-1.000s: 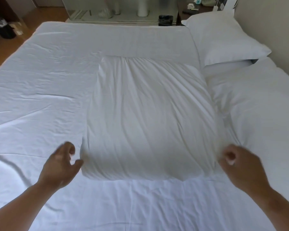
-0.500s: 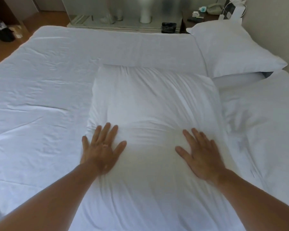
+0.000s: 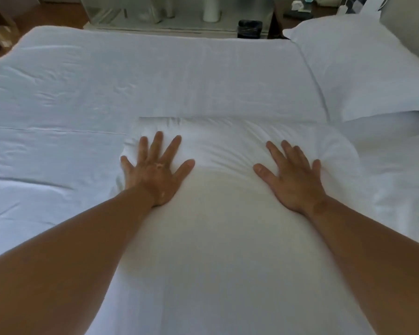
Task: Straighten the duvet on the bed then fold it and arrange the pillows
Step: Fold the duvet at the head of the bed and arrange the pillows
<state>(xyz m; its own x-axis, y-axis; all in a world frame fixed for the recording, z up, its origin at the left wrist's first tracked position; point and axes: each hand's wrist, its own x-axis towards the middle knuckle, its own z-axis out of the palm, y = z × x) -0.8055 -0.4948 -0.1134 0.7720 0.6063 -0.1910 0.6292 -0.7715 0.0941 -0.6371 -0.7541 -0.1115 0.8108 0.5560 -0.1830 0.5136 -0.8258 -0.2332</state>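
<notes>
Presently: left hand (image 3: 155,172) and right hand (image 3: 293,175) flat on 1 pillow (image 3: 223,213).
Both palms face down, fingers straight and spread, gripping nothing, pressing the white pillow, which creases round them. It lies on the near part of the sheet (image 3: 155,81); a 2nd pillow (image 3: 363,68) lies beyond its far right corner.

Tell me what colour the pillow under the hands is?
The pillow is plain white, clearest in the head view.

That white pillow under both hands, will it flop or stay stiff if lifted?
Probably floppy: the pillow dents and creases around the left hand and right hand pressing it. Likely light for its bulk, being so puffy. Unlikely to roll; it lies flat.
</notes>
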